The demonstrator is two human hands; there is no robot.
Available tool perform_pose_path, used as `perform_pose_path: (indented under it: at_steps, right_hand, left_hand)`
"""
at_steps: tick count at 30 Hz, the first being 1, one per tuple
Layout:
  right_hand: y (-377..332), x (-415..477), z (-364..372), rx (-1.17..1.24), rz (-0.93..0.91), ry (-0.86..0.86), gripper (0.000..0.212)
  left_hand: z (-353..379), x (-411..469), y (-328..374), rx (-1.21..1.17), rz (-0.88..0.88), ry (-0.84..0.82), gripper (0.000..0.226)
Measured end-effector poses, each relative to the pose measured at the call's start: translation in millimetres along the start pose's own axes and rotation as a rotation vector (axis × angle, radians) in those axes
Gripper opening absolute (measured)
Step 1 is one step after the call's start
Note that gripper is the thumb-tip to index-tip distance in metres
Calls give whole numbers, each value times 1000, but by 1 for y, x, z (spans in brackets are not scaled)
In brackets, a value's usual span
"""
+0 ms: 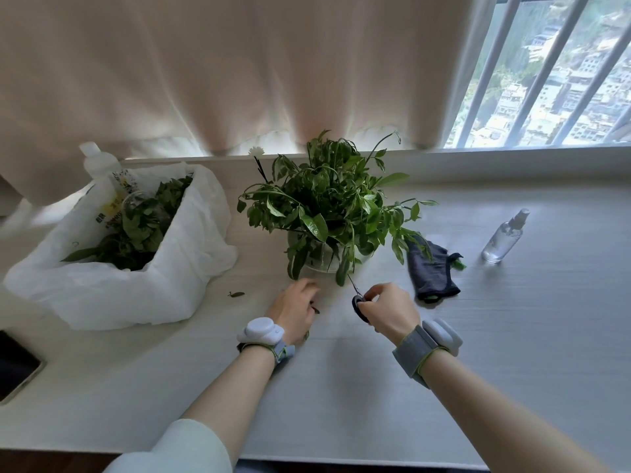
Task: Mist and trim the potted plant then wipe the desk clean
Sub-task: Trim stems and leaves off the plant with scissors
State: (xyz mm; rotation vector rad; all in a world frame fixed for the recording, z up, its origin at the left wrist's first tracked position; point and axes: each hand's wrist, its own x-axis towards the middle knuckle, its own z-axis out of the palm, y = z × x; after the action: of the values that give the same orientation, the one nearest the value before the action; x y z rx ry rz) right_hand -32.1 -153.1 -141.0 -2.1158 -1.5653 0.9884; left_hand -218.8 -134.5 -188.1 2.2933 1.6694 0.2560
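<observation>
1 white bag | 1 bottle behind it | curtain | perhaps phone

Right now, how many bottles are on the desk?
2: a clear plastic spray bottle at far right, past the dark grey cloth; a white plastic bottle at far left, behind the white plastic bag. The bag may hide more.

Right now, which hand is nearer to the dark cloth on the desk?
Right. The right hand, holding scissors, is just left of the dark cloth; the left hand is farther left, before the plant pot.
</observation>
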Motion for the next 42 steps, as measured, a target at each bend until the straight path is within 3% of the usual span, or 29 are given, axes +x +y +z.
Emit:
perform_pose_path:
  at_steps: [4, 10, 18, 29, 42]
  right_hand:
    - [-4, 1, 2, 1, -3, 0, 14]
    - [-7, 1, 6, 14, -34, -10, 12]
    - [-4, 0, 5, 23, -44, -11, 12]
    - [2, 1, -2, 64, -52, 29, 10]
    - [3, 0, -5, 97, -114, 88, 11]
  left_hand:
    - [-12, 3, -5, 77, -18, 19, 44]
    - [-14, 18, 1, 217, 8, -137, 63]
    - [-9, 16, 7, 167, -56, -162, 75]
    - [14, 9, 28, 25, -16, -69, 71]
    - [19, 30, 38, -37, -77, -225, 75]
